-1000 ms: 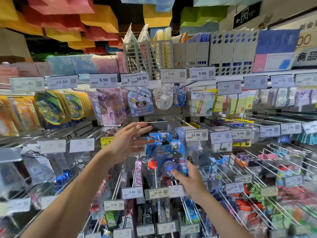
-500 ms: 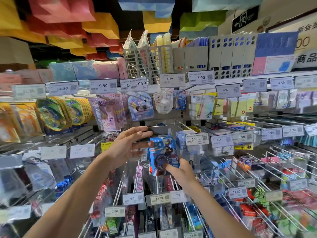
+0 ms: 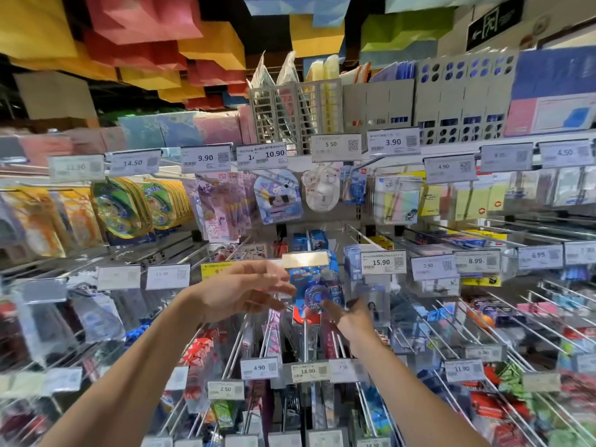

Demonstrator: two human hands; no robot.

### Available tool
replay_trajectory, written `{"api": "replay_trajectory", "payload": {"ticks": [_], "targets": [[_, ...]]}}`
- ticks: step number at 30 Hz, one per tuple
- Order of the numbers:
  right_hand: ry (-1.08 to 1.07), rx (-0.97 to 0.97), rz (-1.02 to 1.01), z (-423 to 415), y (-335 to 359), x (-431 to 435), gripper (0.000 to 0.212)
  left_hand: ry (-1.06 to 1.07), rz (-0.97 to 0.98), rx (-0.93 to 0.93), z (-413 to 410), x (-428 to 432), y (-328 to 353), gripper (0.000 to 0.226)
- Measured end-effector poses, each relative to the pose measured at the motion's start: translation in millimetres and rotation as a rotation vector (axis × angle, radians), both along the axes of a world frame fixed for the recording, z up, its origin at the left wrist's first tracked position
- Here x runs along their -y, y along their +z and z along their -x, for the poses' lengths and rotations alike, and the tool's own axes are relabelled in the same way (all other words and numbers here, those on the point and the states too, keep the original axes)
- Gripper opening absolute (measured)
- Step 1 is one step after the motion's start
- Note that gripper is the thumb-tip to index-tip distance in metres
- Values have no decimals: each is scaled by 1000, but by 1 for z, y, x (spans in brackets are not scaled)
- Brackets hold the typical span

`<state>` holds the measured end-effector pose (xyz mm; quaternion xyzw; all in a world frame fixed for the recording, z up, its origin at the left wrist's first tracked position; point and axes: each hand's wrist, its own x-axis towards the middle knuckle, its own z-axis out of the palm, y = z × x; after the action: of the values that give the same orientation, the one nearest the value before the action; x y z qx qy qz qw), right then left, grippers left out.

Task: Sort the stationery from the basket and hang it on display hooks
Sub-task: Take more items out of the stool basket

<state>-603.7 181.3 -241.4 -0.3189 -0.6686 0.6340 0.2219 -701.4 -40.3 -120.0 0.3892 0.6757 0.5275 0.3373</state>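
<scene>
A: How many packs?
B: One blue pack (image 3: 312,282), just under the blank tag (image 3: 304,260).
A: Hands?
B: Two: left hand (image 3: 245,290) spread, holding nothing; right hand (image 3: 353,316) at its foot, grip too blurred to tell.

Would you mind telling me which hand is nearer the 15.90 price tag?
Right. The right hand is below and slightly left of the 15.90 price tag; the left hand is farther off to its left.

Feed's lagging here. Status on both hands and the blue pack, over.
Left hand open, beside blue blister pack. Right hand at its lower edge, grip blurred. Pack hangs under tag flap. Nothing in the way.
</scene>
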Motion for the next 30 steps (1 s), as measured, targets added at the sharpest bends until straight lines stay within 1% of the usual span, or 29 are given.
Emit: {"api": "replay_trajectory", "payload": {"ticks": [1, 2, 4, 6, 7, 8, 11, 13, 15, 17, 19, 21, 23, 25, 27, 30], "targets": [[3, 53, -48, -1, -3, -1, 54, -33, 59, -24, 0, 2, -2, 67], [14, 87, -83, -3, -7, -1, 49, -60, 101, -50, -1, 3, -3, 74], [8, 158, -147, -2, -15, -5, 41, -72, 136, -66, -4, 4, -7, 81], [34, 173, -181, -2, -21, -9, 23, -47, 153, -67, -9, 2, -9, 92], [58, 171, -195, -3, -22, -10, 13, -37, 168, -84, -10, 0, -10, 93], [87, 157, -233, -7, -20, -8, 6, -31, 185, -107, -12, -3, -12, 88], [193, 99, -365, -15, -15, -6, 9, 7, 225, -163, -13, -11, -24, 44], [241, 39, -400, -21, -8, -4, 4, 57, 242, -233, -12, -16, -36, 27], [272, 11, -454, -28, -6, -4, 1, 87, 257, -347, -11, -20, -50, 16], [293, 21, -507, -41, -8, -4, 6, 85, 288, -463, -10, -24, -68, 13], [295, 71, -560, -56, -9, -3, 10, 60, 335, -553, -7, -26, -84, 16], [290, 145, -626, -70, -8, -3, 14, 58, 335, -599, -7, -27, -96, 19], [301, 209, -650, -81, -7, -4, 20, 61, 319, -635, -7, -29, -105, 19], [289, 240, -665, -93, -7, 1, 23, 39, 302, -645, -7, -28, -111, 20], [250, 231, -664, -104, -10, 12, 25, -5, 297, -632, -9, -25, -113, 24], [163, 274, -658, -125, -14, 41, 29, -113, 297, -602, -16, -18, -113, 30]]}}
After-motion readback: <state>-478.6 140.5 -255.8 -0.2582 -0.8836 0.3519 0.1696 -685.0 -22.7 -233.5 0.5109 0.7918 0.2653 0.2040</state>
